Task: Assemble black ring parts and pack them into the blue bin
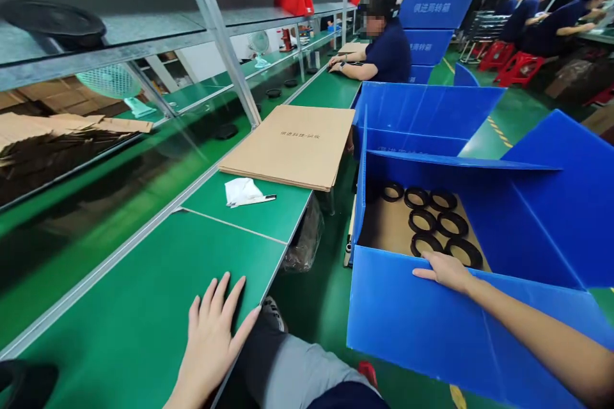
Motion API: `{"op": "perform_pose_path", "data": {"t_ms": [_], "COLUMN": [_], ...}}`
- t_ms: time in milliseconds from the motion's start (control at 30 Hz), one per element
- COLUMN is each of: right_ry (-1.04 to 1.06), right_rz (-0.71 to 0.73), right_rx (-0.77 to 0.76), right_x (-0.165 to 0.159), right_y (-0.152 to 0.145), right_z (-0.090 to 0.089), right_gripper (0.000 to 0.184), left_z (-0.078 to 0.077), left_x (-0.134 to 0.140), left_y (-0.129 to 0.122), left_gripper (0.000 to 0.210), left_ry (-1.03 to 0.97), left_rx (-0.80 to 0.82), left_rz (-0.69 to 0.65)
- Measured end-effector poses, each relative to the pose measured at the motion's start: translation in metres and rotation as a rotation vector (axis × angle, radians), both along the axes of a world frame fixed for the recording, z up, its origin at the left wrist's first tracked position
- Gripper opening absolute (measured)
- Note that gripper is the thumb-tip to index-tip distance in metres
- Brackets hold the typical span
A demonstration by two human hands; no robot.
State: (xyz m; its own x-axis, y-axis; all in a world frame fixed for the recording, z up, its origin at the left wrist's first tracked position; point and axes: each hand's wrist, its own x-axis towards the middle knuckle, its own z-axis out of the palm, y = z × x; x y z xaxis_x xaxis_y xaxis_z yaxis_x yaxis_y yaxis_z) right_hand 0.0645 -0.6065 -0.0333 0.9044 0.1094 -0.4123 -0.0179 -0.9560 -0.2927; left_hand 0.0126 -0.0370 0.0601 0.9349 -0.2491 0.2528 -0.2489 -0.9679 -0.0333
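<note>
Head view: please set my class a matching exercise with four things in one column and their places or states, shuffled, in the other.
Things
1. left hand
2. right hand
3. black rings
4. cardboard sheets

Places or states
A. lying inside the blue box
B. stacked, just beyond the white tissue
C. at the box's near flap
D. palm down, spread on the green tabletop

Pairs: 1-D, 2-C, 3-A, 4-B

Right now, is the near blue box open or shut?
The blue box is open: its near flap hangs outward, and black rings show on the brown sheet inside.
</note>
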Motion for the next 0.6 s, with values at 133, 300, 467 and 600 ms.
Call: {"op": "perform_pose_path", "data": {"t_ms": [133, 300, 467, 600], "right_ry": [-0.108, -0.213, -0.231, -0.166], "right_rz": [0.01, -0.001, 0.01, 0.009], "right_rx": [-0.136, -0.179, -0.114, -0.007], "right_x": [-0.003, 0.009, -0.02, -0.046], "right_y": [0.01, 0.045, 0.113, 0.142], "right_z": [-0.002, 0.006, -0.001, -0.012], "right_gripper": [0.039, 0.046, 0.047, 0.045], "left_z": [-0.004, -0.006, -0.003, -0.004], "left_x": [-0.003, -0.006, -0.005, -0.002], "left_y": [0.0, 0.003, 0.003, 0.005], "left_gripper": [0.069, 0.068, 0.069, 0.072], "left_ry": [0.001, 0.016, 0.02, 0.006], "left_rx": [-0.025, -0.053, -0.089, -0.112], "left_rz": [0.018, 0.034, 0.021, 0.01]}}
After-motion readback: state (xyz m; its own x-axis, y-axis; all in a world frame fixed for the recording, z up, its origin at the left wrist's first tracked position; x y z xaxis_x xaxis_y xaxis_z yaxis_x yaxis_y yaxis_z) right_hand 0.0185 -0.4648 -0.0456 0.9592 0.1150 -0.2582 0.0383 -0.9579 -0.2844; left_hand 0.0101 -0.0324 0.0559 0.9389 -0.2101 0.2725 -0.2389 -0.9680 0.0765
